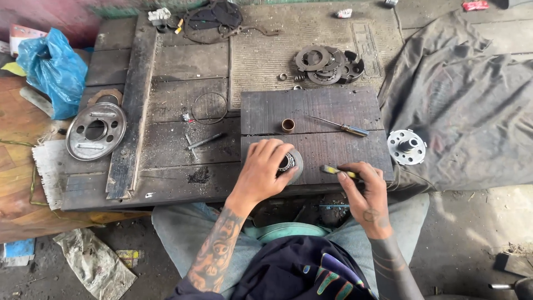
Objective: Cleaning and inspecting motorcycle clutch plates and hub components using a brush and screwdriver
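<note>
Steadying round bearing hub (291,162) on dark wooden block (333,111) — my left hand (265,169) curls shut over it; right hand (363,186) pinches yellow-handled tool (336,171) just beside. Judged step: working bearing seat — next move needs tip aligned, hub pinned.

Count: 1 round bearing part (290,163) under hand, 1 small tool (337,171) in the other. 1 screwdriver (341,127), 1 brass bushing (287,125), 1 wire ring (209,108), 1 perforated disc (95,131) at left, 1 flanged hub (407,146) at right, 1 blue bag (53,69) upper left, 1 heap of dark plates (327,65) at top.
</note>
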